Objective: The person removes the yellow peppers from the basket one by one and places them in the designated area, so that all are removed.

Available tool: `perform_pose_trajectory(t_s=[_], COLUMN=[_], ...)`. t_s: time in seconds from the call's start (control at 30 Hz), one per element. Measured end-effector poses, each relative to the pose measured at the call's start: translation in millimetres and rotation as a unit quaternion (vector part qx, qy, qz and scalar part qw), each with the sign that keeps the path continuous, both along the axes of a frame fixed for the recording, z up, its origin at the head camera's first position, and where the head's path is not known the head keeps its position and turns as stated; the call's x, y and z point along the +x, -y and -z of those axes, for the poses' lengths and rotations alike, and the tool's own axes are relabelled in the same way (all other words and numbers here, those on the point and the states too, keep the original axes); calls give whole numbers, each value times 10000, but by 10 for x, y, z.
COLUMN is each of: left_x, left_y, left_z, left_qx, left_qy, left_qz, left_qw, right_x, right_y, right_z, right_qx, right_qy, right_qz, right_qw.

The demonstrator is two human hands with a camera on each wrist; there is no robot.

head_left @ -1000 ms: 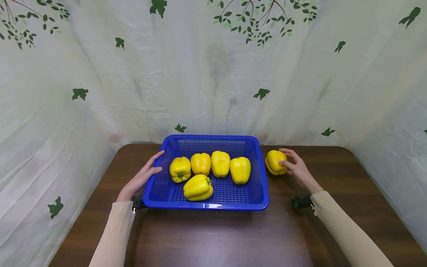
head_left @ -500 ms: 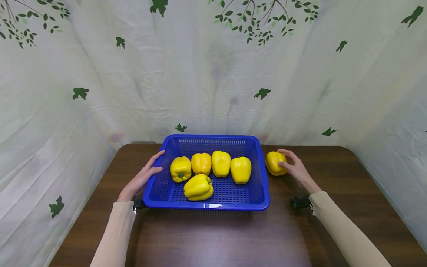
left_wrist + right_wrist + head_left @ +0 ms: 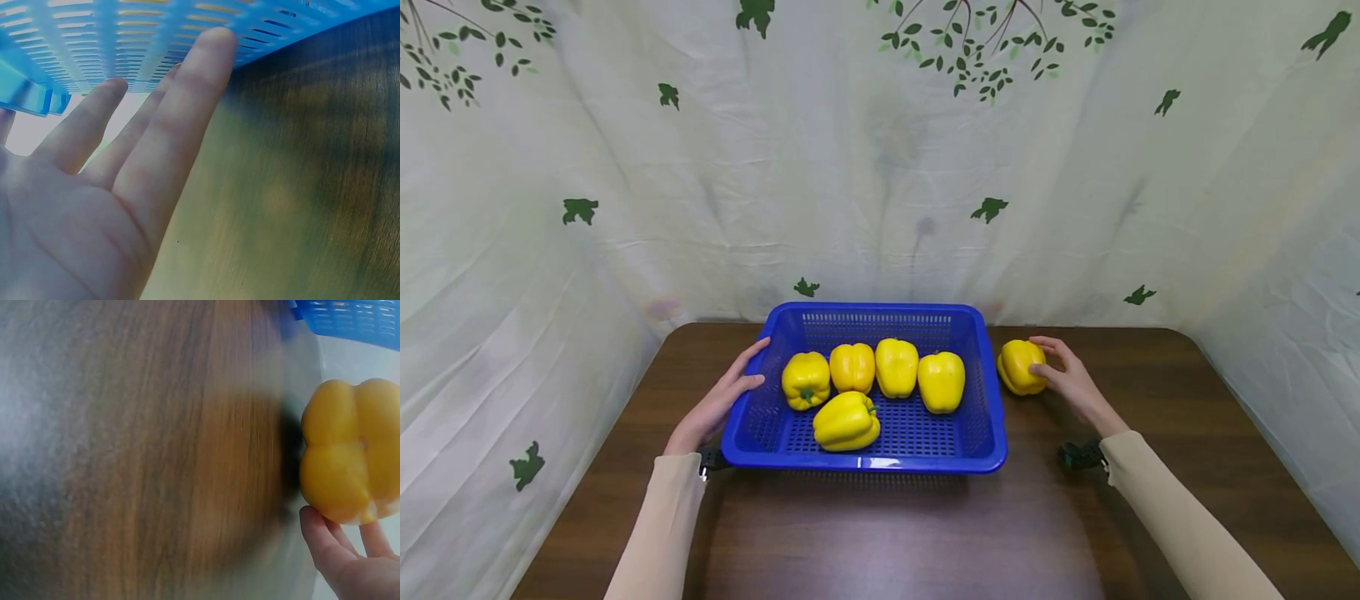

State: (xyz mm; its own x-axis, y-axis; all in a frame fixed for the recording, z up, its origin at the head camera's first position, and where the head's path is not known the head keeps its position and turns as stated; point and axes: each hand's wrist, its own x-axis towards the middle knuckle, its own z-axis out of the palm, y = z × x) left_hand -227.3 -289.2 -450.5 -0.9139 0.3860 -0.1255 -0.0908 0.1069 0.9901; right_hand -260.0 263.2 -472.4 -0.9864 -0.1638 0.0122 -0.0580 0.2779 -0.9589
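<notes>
A blue slotted plastic basket (image 3: 865, 462) stands at the middle of the table with several yellow bell peppers (image 3: 896, 368) lying in it. On its left side is my left hand (image 3: 718, 406). Seen from the left wrist, the extended fingers (image 3: 172, 131) reach up to the basket's slotted wall (image 3: 150, 31). To the right of the basket, my right hand (image 3: 1071, 385) holds one more yellow bell pepper (image 3: 1018, 367) between thumb and fingers. The right wrist view shows this pepper's lobed end (image 3: 350, 450), with fingertips (image 3: 310, 517) against its lower side.
The dark brown wooden table (image 3: 880, 533) extends in front of the basket and to both sides. A pale curtain (image 3: 880, 167) with a leaf print hangs right behind the table's back edge. Dark wrist-worn devices (image 3: 1081, 454) sit at both cuffs.
Hands, basket and peppers hold almost the same places. My right hand and its pepper show only tiny shifts.
</notes>
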Motion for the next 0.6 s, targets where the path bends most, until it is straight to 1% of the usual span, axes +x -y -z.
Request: perform_pose_trajectory(t_s=[0.17, 0.4, 0.6], left_x=[0, 5, 11], left_y=[2, -6, -8], left_z=[5, 3, 2], left_qx=[21, 73, 69], left_qy=[-22, -26, -46], left_qz=[-4, 5, 10], left_qw=[10000, 10000, 10000], right_x=[8, 16, 7], right_y=[-1, 9, 8], right_z=[-24, -52, -76], right_qx=[-18, -130, -169], right_qy=[5, 59, 21], right_qz=[-79, -64, -45], right_qw=[10000, 9999, 9998])
